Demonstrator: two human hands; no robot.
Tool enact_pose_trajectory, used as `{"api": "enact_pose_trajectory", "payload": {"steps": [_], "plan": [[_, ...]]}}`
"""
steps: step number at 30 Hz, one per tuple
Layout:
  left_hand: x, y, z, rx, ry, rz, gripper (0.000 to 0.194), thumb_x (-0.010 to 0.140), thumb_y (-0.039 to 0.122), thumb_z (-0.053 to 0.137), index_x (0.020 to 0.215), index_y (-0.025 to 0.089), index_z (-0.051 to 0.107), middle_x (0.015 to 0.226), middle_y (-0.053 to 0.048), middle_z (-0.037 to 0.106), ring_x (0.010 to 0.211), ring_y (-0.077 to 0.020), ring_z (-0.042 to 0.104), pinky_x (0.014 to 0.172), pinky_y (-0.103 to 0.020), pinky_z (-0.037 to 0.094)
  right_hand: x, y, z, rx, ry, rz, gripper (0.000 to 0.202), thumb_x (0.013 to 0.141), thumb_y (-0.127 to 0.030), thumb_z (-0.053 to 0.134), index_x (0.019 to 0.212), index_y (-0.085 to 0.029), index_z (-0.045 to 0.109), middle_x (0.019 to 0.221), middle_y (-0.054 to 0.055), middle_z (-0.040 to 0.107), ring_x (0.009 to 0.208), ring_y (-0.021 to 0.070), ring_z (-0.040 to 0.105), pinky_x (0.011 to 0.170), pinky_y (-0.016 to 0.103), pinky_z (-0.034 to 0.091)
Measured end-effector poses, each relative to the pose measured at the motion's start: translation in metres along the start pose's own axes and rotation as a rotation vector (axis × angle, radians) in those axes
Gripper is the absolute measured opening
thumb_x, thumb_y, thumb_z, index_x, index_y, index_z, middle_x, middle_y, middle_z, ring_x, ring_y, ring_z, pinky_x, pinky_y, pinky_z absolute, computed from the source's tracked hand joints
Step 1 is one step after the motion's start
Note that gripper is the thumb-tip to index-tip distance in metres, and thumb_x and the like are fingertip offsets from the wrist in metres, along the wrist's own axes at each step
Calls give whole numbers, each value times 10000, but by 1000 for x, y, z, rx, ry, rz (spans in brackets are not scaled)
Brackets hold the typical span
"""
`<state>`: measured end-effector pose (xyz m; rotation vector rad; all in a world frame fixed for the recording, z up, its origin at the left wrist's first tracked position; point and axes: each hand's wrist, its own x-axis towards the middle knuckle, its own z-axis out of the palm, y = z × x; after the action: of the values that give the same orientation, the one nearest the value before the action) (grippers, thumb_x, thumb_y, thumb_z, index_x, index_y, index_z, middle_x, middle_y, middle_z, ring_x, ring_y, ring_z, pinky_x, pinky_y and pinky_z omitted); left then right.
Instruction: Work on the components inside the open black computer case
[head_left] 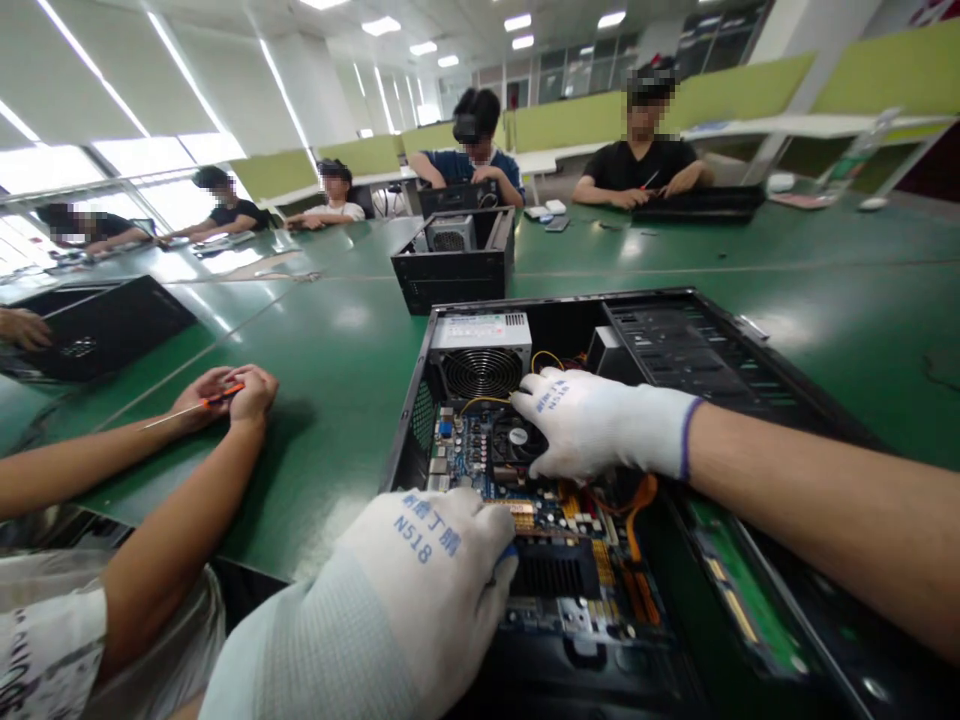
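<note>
An open black computer case (694,300) lies on its side in front of me, its motherboard (472,450) exposed. My left hand (427,580), in a white knitted glove, is closed at the near left edge of the board, beside a black finned heatsink (551,570). A bit of blue shows at its fingers; what they grip is mostly hidden. My gloved right hand (581,425) reaches over the board with fingers apart, around the right side of the CPU fan (517,437). Behind the fan sits the silver power supply (480,355). An orange cable (639,515) runs along the board's right side.
At left, a co-worker's hands (232,390) hold an orange-handled screwdriver (221,395) on the green table (337,420). Another open case (454,275) stands beyond mine. A black panel (112,325) lies far left. Several people work across the table.
</note>
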<state>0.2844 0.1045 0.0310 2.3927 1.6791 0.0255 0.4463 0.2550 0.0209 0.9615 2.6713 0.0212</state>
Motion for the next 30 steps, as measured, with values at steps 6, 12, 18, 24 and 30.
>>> {"api": "enact_pose_trajectory", "payload": {"steps": [6, 12, 18, 24, 30], "plan": [[-3, 2, 1, -33, 53, -4, 209, 918, 366, 504, 1002, 350, 695, 865, -42, 703, 748, -247, 692, 684, -389, 564, 13, -4, -4, 38, -79, 33, 798, 655, -663, 736, 1236, -123, 644, 1210, 193, 653, 1097, 350, 643, 887, 403, 519], [-3, -6, 10, -79, 80, 6, 215, 919, 403, 502, 993, 380, 703, 825, -9, 662, 704, -219, 677, 674, -349, 567, 19, 0, 9, 128, -143, 45, 673, 678, -616, 734, 1168, -163, 645, 1143, 149, 699, 1030, 327, 680, 813, 375, 536], [-4, -11, 15, -135, 40, 40, 228, 895, 395, 519, 1067, 435, 663, 841, 11, 689, 720, -216, 677, 647, -333, 570, 17, 3, 9, 137, -131, 36, 633, 682, -617, 723, 1136, -183, 640, 1106, 130, 710, 986, 313, 694, 778, 370, 537], [-3, -11, 21, -63, 75, 45, 153, 881, 403, 530, 966, 390, 657, 799, -31, 661, 670, -238, 654, 603, -374, 551, 11, 0, 5, 87, -102, 47, 626, 688, -636, 704, 1120, -186, 646, 1069, 140, 714, 966, 330, 696, 784, 395, 534], [-3, -8, 18, -35, 76, 83, 246, 974, 351, 392, 993, 278, 626, 850, -11, 625, 736, -162, 644, 791, -328, 563, 2, -8, -5, 30, -8, -4, 690, 686, -599, 714, 1213, -164, 618, 1104, 166, 685, 980, 342, 687, 784, 410, 537]]}}
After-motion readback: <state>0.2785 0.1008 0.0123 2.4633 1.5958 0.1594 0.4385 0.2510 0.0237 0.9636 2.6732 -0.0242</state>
